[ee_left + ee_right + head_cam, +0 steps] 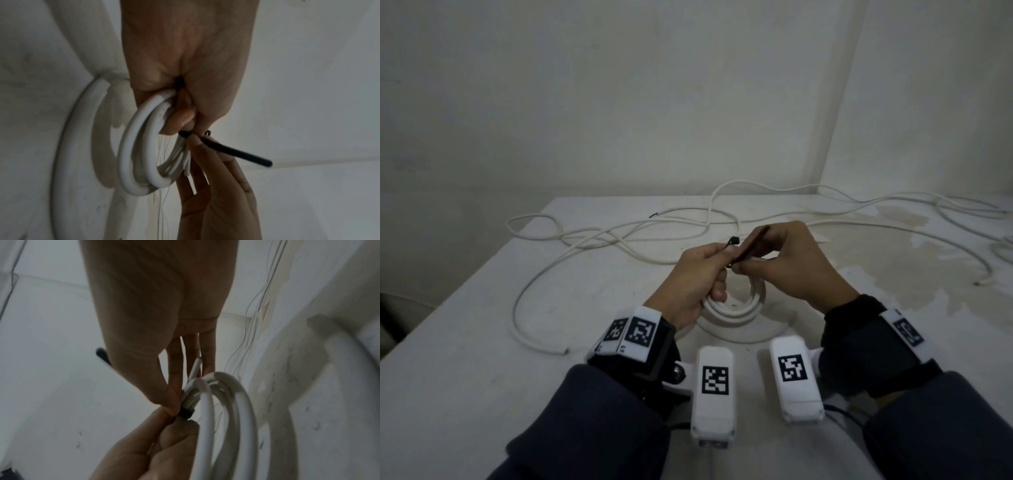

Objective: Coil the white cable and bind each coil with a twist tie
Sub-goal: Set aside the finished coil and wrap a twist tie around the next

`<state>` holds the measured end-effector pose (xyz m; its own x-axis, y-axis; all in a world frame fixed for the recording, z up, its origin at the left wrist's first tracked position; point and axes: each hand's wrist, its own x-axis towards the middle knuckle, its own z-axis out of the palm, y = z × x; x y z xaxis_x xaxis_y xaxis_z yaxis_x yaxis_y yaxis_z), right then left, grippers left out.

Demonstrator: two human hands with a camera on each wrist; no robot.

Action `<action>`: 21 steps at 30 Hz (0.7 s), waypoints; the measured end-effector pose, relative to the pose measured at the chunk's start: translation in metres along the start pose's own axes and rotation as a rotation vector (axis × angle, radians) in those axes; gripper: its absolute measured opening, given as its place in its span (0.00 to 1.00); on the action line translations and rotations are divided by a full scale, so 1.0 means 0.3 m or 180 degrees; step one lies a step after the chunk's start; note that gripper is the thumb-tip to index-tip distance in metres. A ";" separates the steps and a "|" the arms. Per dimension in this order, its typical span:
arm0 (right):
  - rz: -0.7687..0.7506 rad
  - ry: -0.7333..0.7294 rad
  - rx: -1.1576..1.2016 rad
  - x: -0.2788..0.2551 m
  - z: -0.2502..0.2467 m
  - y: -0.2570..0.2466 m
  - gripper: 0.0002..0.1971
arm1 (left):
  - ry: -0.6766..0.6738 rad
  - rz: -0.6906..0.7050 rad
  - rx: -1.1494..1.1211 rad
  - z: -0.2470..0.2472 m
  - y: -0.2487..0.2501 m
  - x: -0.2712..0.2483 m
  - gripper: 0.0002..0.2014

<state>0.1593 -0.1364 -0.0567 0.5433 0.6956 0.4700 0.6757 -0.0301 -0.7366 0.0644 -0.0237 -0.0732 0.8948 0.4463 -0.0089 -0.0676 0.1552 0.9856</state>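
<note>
Fingers (180, 116) round coil (141, 146) — tie (236, 152) pinched

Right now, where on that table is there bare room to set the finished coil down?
Bare table lies on the near left, between the loose cable's curve and the table's left edge. The back is crowded with tangled cable. The left hand holds the coil; the right hand pinches the twist tie.

Both hands (164, 408) pinch a black tie (186, 413) around the white coil (226, 402).
</note>
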 end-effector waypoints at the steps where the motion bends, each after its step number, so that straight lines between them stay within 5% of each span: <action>1: 0.0032 -0.0045 0.0086 -0.003 0.001 -0.002 0.05 | 0.0042 -0.0002 -0.0055 -0.002 -0.001 0.001 0.09; 21: 0.0403 0.0225 0.1537 -0.008 0.008 -0.052 0.13 | 0.0148 0.0015 -0.0505 -0.015 0.006 0.000 0.11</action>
<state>0.1462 -0.1359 -0.0477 0.6499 0.6571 0.3820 0.3037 0.2362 -0.9230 0.0624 -0.0194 -0.0720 0.8731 0.4872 -0.0159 -0.1439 0.2887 0.9466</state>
